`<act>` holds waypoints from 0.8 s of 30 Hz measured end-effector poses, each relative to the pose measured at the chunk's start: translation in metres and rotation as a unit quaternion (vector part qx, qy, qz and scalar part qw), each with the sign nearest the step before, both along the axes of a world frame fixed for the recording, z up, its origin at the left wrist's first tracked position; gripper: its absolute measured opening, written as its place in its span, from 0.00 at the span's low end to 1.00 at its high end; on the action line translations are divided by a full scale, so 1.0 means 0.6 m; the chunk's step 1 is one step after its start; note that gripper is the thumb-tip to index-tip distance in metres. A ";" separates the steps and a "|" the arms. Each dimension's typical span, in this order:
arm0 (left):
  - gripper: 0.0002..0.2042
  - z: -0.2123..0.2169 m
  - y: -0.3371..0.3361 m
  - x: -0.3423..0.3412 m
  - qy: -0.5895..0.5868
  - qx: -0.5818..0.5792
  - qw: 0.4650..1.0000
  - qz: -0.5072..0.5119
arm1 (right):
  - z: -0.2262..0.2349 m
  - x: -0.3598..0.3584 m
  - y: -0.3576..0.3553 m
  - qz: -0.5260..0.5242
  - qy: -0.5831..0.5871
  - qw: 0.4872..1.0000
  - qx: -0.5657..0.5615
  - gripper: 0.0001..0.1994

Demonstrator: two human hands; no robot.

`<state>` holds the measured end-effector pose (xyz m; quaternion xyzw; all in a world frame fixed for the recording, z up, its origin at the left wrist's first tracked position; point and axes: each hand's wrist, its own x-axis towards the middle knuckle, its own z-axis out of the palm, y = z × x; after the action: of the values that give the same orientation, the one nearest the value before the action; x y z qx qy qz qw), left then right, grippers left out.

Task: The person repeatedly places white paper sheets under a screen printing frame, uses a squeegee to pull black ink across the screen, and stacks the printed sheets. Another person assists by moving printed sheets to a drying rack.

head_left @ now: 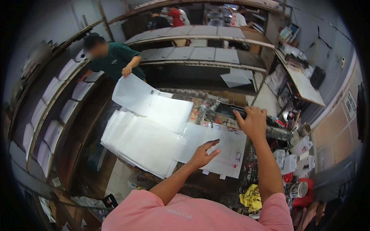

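Note:
My left hand [204, 154] is open, fingers stretched and thumb apart, over a pale sheet [227, 148] with small dark and red marks on the worktable. My right hand [252, 120] is at the sheet's far right corner, fingers curled over and thumb reaching toward a dark, flat object [227, 110]. What lies under those fingers is hidden. To the left of my hands lies a thick stack of white sheets [140, 142]. Across the table, a co-worker [115, 57] in a dark green shirt lifts the corner of a printed white sheet [154, 102].
Racks [246, 40] holding several pale sheets run along the left and the back. At right stand tins [298, 189] and white containers [302, 146]. A yellow crumpled cloth [251, 198] is near my right forearm. Other people work beyond the back rack.

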<state>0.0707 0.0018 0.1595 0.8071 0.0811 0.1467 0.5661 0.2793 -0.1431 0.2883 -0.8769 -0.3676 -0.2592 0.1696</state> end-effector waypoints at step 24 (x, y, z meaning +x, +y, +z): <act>0.42 0.524 0.460 0.107 0.069 0.493 0.815 0.297 | -0.010 -0.026 -0.018 -0.002 -0.014 1.000 0.008 0.29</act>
<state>0.1350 0.2777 0.4740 0.9228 0.2724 0.2720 0.0139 0.2635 -0.1542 0.2825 -0.8729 -0.3657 -0.2743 0.1707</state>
